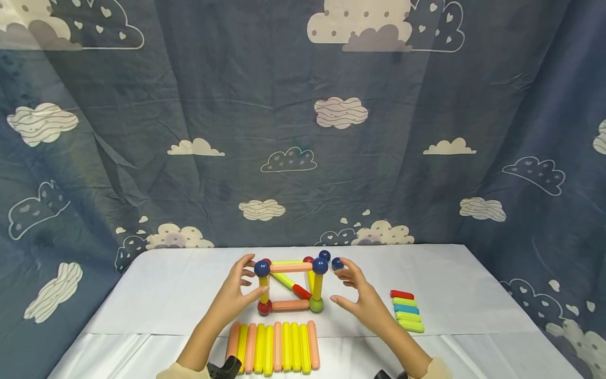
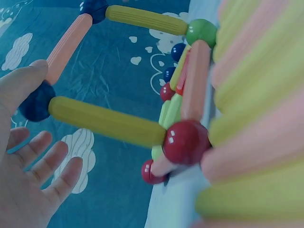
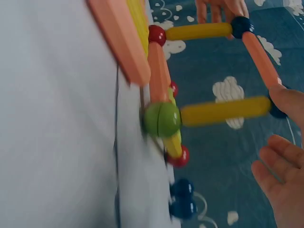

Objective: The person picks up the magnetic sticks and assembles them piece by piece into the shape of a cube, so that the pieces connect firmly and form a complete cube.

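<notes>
An upright square of magnetic sticks and balls stands on the table. Two blue balls (image 1: 320,266) form its top corners; a red ball (image 1: 264,307) and a green ball (image 1: 316,304) form the lower ones. Yellow sticks (image 2: 107,121) make the sides, pink sticks (image 1: 291,305) the top and bottom. My left hand (image 1: 231,295) is at its left side with fingers spread, the thumb overlapping the left yellow stick in the head view; contact is unclear. To the right, my right hand (image 1: 362,300) is spread apart from the square, holding nothing.
Behind the square, red balls join more sticks, including a lime and red diagonal (image 1: 289,284). Two loose blue balls (image 1: 324,256) lie at the back. A row of pink and yellow sticks (image 1: 273,347) lies in front; short coloured sticks (image 1: 407,310) lie at right.
</notes>
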A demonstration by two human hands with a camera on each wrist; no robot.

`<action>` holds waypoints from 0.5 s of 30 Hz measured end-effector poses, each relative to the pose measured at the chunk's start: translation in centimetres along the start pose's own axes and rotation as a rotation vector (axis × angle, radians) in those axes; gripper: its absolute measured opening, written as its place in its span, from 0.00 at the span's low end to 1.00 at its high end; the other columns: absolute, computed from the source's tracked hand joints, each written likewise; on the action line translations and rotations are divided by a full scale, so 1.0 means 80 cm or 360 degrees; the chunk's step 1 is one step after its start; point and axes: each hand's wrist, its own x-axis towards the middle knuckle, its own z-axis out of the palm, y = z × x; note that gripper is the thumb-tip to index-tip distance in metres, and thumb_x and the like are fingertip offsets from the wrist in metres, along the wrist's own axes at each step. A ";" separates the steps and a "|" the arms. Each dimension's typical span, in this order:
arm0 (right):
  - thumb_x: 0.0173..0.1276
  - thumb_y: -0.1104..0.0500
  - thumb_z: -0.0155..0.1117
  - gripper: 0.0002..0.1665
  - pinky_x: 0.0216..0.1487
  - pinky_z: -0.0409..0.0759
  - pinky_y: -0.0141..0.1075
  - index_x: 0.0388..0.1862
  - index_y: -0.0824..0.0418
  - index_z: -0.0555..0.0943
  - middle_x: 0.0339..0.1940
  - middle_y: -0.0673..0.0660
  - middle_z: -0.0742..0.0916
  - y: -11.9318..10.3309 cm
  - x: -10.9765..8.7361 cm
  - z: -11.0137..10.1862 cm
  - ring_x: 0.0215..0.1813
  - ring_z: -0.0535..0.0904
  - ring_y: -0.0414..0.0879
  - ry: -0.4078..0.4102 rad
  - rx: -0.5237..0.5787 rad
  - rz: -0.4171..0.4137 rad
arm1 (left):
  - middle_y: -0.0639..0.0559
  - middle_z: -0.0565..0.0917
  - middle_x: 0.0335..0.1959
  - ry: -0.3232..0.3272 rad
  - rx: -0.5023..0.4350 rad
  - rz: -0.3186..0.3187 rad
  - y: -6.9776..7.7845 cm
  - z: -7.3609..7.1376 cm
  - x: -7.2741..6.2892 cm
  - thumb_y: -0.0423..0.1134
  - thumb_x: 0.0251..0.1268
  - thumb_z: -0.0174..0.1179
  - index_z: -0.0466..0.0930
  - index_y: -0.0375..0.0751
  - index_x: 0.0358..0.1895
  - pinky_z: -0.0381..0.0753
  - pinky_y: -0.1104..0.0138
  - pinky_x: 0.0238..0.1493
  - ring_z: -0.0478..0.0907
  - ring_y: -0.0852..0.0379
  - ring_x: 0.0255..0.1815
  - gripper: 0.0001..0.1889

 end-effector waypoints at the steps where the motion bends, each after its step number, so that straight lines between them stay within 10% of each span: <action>1: 0.47 0.64 0.73 0.53 0.53 0.71 0.41 0.68 0.50 0.54 0.51 0.54 0.78 0.002 -0.006 -0.007 0.53 0.73 0.47 0.0002 -0.0023 0.0017 | 0.48 0.68 0.52 -0.0007 0.0028 -0.0010 0.000 -0.003 -0.005 0.41 0.48 0.68 0.56 0.41 0.64 0.74 0.62 0.44 0.70 0.53 0.46 0.40; 8: 0.45 0.62 0.75 0.50 0.51 0.72 0.43 0.66 0.53 0.58 0.49 0.52 0.79 0.027 -0.052 -0.058 0.52 0.73 0.46 0.0024 -0.0232 0.0007 | 0.49 0.67 0.52 -0.0122 0.0210 -0.0149 -0.008 -0.023 -0.048 0.43 0.48 0.68 0.58 0.42 0.63 0.73 0.62 0.45 0.68 0.53 0.47 0.38; 15: 0.48 0.58 0.72 0.43 0.51 0.69 0.52 0.63 0.53 0.63 0.48 0.53 0.79 0.061 -0.093 -0.094 0.51 0.74 0.50 -0.0105 -0.0338 0.0270 | 0.43 0.65 0.50 -0.0521 0.0274 -0.0432 -0.024 -0.033 -0.089 0.50 0.49 0.66 0.58 0.37 0.62 0.74 0.65 0.36 0.68 0.53 0.42 0.39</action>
